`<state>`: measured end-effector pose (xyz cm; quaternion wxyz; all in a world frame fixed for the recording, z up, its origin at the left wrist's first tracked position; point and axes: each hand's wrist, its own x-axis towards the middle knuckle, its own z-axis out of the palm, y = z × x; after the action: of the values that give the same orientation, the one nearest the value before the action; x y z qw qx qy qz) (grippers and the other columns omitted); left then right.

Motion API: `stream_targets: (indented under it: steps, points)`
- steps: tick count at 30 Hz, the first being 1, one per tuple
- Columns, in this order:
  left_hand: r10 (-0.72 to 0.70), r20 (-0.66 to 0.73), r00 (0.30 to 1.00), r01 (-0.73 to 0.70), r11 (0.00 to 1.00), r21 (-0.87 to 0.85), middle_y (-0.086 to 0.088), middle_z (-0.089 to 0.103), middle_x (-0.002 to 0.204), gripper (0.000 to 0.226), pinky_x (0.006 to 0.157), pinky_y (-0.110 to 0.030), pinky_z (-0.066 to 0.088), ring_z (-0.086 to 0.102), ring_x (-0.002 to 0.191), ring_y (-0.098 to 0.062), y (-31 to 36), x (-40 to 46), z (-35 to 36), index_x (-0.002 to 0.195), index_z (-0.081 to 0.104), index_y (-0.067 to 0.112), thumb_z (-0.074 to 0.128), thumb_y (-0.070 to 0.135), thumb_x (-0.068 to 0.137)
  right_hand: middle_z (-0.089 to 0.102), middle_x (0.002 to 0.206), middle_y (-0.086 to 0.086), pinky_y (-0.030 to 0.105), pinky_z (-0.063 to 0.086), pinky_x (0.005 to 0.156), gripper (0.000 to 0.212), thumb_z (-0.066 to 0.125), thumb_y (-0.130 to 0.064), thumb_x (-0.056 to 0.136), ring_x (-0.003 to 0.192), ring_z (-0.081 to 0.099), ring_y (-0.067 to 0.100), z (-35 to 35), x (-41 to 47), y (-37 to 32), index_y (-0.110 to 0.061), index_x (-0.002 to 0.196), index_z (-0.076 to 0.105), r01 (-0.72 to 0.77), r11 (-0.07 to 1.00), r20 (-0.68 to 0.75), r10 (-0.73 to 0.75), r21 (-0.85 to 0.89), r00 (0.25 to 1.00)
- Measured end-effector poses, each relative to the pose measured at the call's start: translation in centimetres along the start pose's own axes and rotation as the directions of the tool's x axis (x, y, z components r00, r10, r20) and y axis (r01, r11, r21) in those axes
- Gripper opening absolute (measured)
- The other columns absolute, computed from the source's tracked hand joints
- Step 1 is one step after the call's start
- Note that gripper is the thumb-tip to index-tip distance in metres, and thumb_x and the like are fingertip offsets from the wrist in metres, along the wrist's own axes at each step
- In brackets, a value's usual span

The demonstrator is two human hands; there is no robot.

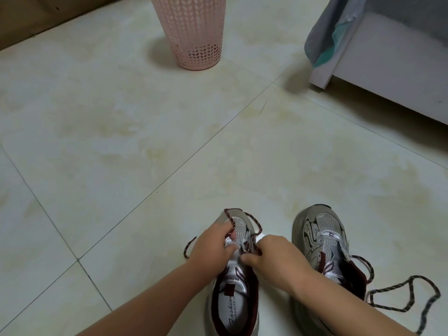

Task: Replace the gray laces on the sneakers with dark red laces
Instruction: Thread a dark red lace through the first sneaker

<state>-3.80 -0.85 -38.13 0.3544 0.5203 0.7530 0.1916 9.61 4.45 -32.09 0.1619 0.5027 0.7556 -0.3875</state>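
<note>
Pale tiled floor point(121, 146) under two sneakers point(322, 243), gray lace point(407, 299), pink basket point(194, 32), white furniture point(388, 76).

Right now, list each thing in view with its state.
Left shoe: upright on floor, red lace part threaded.
Red lace: loose, ends trailing over the toe and left of the shoe.
Left hand: pinches red lace.
Right hand: pinches at the eyelets.
Right shoe: upright, no lace through its front eyelets.
Gray lace: loose on floor.
Basket: upright.
</note>
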Motion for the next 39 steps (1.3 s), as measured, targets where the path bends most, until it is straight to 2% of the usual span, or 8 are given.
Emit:
stream_targets:
  steps: [7, 10, 12, 21, 26, 29, 36, 39]
  points:
    - [-0.058, 0.028, 0.998, 0.058, 0.998, 0.000, 0.012, 0.039, 0.069, 0.033, 0.053, -0.015, 0.027, 0.039, 0.058, -0.002, 0.1, 0.2, 0.6, 0.066, 0.038, 0.033, 0.058, 0.012, 0.082, 0.041, 0.050, -0.004, 0.024, 0.030, 0.050, 0.033, 0.060, -0.031, 0.087, 0.045, 0.035, 0.010, -1.8, -1.0, 1.2, -0.016, 0.059, 0.048, -0.008, 0.970, -0.076, 0.027, 0.243, 0.997]
    - [-0.054, 0.023, 0.998, 0.053, 0.998, 0.025, 0.013, 0.039, 0.071, 0.035, 0.054, -0.017, 0.027, 0.040, 0.060, -0.002, 0.1, 0.2, 0.8, 0.065, 0.036, 0.034, 0.057, 0.012, 0.082, 0.052, 0.057, -0.005, 0.025, 0.036, 0.053, 0.011, 0.061, -0.024, 0.085, 0.050, 0.046, 0.011, -1.6, -1.5, 0.9, -0.027, 0.082, 0.050, -0.001, 0.971, -0.139, 0.035, 0.239, 0.990]
    - [-0.061, 0.022, 0.998, 0.061, 0.998, 0.029, 0.012, 0.041, 0.074, 0.035, 0.055, -0.019, 0.028, 0.040, 0.061, -0.003, 0.2, 0.2, 0.9, 0.065, 0.035, 0.034, 0.057, 0.013, 0.083, 0.053, 0.055, -0.006, 0.026, 0.036, 0.052, 0.022, 0.059, -0.017, 0.083, 0.047, 0.045, 0.010, -2.0, -2.0, 0.5, -0.030, 0.094, 0.045, 0.022, 0.959, -0.149, 0.021, 0.284, 0.989]
    - [-0.075, 0.009, 0.997, 0.075, 0.996, 0.038, 0.010, 0.042, 0.080, 0.028, 0.062, -0.024, 0.030, 0.039, 0.063, -0.004, 0.3, 0.2, 0.8, 0.071, 0.038, 0.030, 0.056, 0.014, 0.085, 0.040, 0.040, -0.001, 0.014, 0.021, 0.032, 0.025, 0.057, 0.010, 0.078, 0.031, 0.021, 0.008, -10.2, -7.5, -1.5, -0.015, 0.079, 0.055, 0.251, 0.773, -0.321, -0.065, 0.583, 0.945]
    - [-0.091, 0.054, 0.994, 0.094, 0.994, -0.049, 0.011, 0.041, 0.067, 0.017, 0.055, -0.018, 0.030, 0.037, 0.056, -0.003, 0.7, 0.2, -0.3, 0.076, 0.046, 0.021, 0.058, 0.015, 0.085, 0.049, 0.041, -0.004, 0.013, 0.026, 0.035, 0.013, 0.060, -0.008, 0.084, 0.030, 0.032, 0.006, -9.8, -6.1, 0.4, -0.020, 0.080, 0.056, 0.146, 0.907, -0.296, -0.025, 0.395, 0.955]
    - [-0.114, 0.114, 0.987, 0.142, 0.950, -0.278, 0.006, 0.042, 0.061, 0.018, 0.048, -0.014, 0.032, 0.036, 0.051, -0.006, 2.1, 0.5, -3.7, 0.072, 0.051, 0.016, 0.055, 0.017, 0.090, 0.064, 0.067, -0.006, 0.027, 0.046, 0.059, 0.005, 0.052, -0.022, 0.089, 0.060, 0.056, 0.010, -7.0, -2.9, 2.0, -0.025, 0.090, 0.056, -0.009, 0.994, -0.210, 0.033, 0.111, 0.977]
    - [-0.096, 0.185, 0.978, 0.166, 0.895, -0.413, 0.010, 0.036, 0.050, 0.024, 0.046, -0.020, 0.025, 0.029, 0.043, -0.007, 5.2, 0.5, -11.3, 0.073, 0.060, 0.017, 0.048, 0.019, 0.093, 0.055, 0.123, 0.012, 0.032, 0.044, 0.087, 0.032, 0.042, -0.014, 0.093, 0.112, 0.052, 0.028, -1.4, 1.5, 2.8, -0.010, 0.123, 0.048, -0.023, 0.952, -0.010, 0.020, -0.305, 1.000]
    - [-0.004, 0.241, 0.970, 0.086, 0.940, -0.329, 0.007, 0.039, 0.055, 0.021, 0.045, -0.014, 0.029, 0.033, 0.043, -0.005, 6.8, -0.2, -11.8, 0.076, 0.062, 0.019, 0.049, 0.023, 0.092, 0.042, 0.131, 0.006, 0.033, 0.035, 0.102, 0.060, 0.046, -0.014, 0.090, 0.123, 0.037, 0.023, -1.9, 1.3, 1.4, -0.019, 0.145, 0.022, 0.087, 0.978, -0.202, -0.126, -0.192, 0.971]
